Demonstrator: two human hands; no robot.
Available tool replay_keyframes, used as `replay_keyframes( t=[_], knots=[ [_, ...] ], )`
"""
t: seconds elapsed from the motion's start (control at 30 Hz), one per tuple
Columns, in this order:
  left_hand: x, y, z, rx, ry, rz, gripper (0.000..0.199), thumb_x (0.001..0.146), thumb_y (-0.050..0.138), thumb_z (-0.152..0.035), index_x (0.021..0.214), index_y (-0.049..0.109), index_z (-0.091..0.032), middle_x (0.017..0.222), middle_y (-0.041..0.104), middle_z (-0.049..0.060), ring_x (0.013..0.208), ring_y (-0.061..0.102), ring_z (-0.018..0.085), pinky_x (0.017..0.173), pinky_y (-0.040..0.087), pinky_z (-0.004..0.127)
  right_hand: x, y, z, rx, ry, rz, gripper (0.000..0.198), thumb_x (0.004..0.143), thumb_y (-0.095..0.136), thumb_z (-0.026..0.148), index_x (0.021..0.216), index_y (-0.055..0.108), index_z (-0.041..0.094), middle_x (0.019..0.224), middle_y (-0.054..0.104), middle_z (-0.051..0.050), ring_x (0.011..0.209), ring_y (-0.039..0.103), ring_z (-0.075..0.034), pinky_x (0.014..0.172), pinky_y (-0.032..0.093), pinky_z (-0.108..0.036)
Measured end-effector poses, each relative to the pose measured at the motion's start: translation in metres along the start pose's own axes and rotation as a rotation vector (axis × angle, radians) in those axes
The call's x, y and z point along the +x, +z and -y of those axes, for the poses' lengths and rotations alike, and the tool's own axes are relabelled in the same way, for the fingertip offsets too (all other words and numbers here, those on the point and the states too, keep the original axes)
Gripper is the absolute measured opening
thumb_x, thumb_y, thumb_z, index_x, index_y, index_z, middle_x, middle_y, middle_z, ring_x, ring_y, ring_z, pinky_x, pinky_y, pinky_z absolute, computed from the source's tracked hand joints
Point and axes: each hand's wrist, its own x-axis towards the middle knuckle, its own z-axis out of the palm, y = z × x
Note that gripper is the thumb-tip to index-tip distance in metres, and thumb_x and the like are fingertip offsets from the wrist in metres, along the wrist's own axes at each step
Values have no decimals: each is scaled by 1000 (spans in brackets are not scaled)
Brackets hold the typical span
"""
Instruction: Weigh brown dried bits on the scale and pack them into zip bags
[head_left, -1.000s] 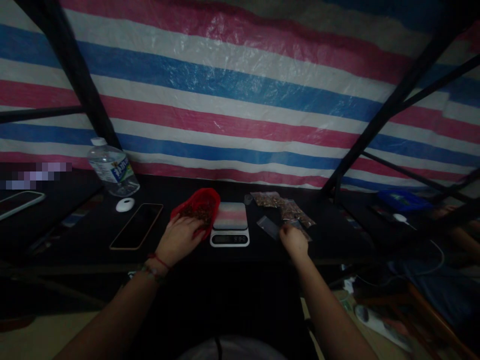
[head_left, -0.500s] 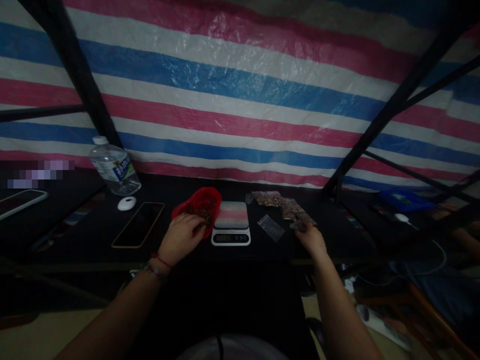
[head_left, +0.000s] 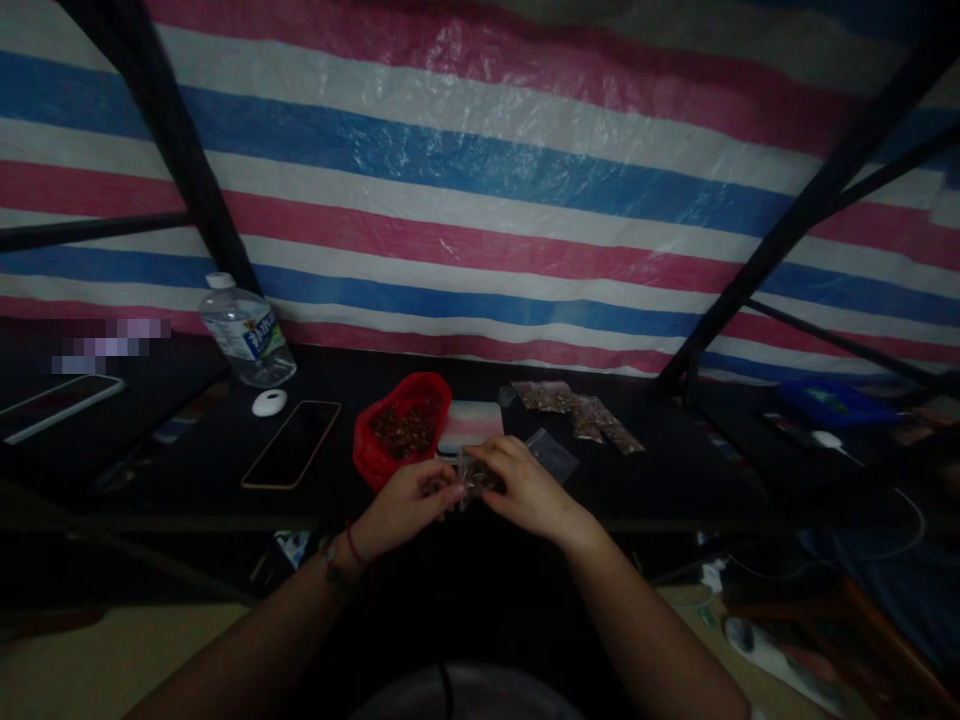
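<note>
Just in front of the digital scale, my two hands meet at a small clear plastic bag. My right hand grips the bag, which has small brownish pieces inside. Fingers curled, my left hand holds some small brownish pieces against the bag's left side. Their exact kind is too dark to tell. Left of the scale sits a red plastic tray with a heap of similar pieces. My hands cover the scale's display. A flat zip bag lies beside my right hand.
Several filled bags lie in a row at the right, near a small clear cup. Leftward are a phone, a white earphone case and a water bottle. Dark metal posts frame a striped sheet.
My left hand has left the red tray and come toward me and right, with pieces in it. From the row of filled bags, my right hand has brought a bag in front of the scale.
</note>
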Motion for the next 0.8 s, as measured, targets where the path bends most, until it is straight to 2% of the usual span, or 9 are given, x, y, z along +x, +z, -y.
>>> replay_keyframes(
  t=[0.2, 0.33, 0.43, 0.47, 0.53, 0.6, 0.7, 0.8],
  knots=[
    [3, -7, 0, -72, -49, -55, 23, 76, 59, -35, 68, 57, -13, 64, 58, -1, 52, 52, 8, 50, 42, 20, 11, 7, 5, 32, -38, 59, 58, 75, 57, 4, 129, 49, 25, 107, 56, -6, 104, 51, -20, 94, 42, -36],
    [5, -10, 1, -161, -57, 29, 26, 78, 57, -37, 72, 61, -12, 68, 63, 3, 54, 54, 9, 51, 44, 20, 7, 14, 1, 70, -14, 11, 60, 73, 57, 5, 128, 50, 25, 118, 53, -7, 113, 47, -21, 98, 39, -38],
    [7, -8, 5, -199, -46, 14, 30, 79, 58, -41, 70, 60, -13, 67, 62, 3, 55, 55, 10, 51, 44, 20, 2, 17, 3, 103, 6, -60, 57, 71, 58, 7, 125, 51, 24, 126, 49, -9, 119, 43, -22, 100, 37, -40],
    [7, -6, 7, -195, -40, -2, 31, 80, 58, -42, 68, 59, -13, 66, 61, 2, 55, 54, 10, 51, 44, 20, 0, 18, 5, 130, 26, -83, 50, 71, 57, 8, 119, 54, 23, 121, 52, -8, 115, 47, -21, 97, 39, -38],
    [8, -4, 11, -174, -24, -21, 33, 81, 57, -43, 67, 58, -13, 65, 59, 1, 55, 53, 9, 52, 44, 20, -4, 21, 8, 191, 105, -100, 28, 75, 56, 11, 101, 60, 21, 98, 60, -5, 93, 56, -17, 83, 44, -31],
    [8, 0, 15, -140, -4, -20, 32, 81, 57, -41, 68, 58, -13, 63, 58, 0, 55, 53, 9, 53, 43, 20, -7, 26, 11, 218, 196, -72, 5, 78, 60, 20, 83, 59, 20, 77, 60, 0, 72, 55, -14, 68, 43, -26],
    [6, 5, 18, -89, 30, -4, 28, 81, 57, -38, 70, 60, -13, 63, 58, 0, 58, 53, 10, 56, 42, 20, -11, 35, 12, 199, 261, -31, 18, 74, 68, 33, 70, 57, 19, 67, 57, 2, 62, 51, -12, 59, 37, -23],
    [4, 9, 18, -73, 24, 29, 28, 82, 56, -38, 69, 60, -13, 61, 57, -1, 56, 52, 10, 55, 41, 20, -12, 39, 10, 242, 289, -19, 17, 76, 65, 29, 65, 57, 18, 63, 56, 3, 59, 49, -11, 56, 35, -21]
  ],
)
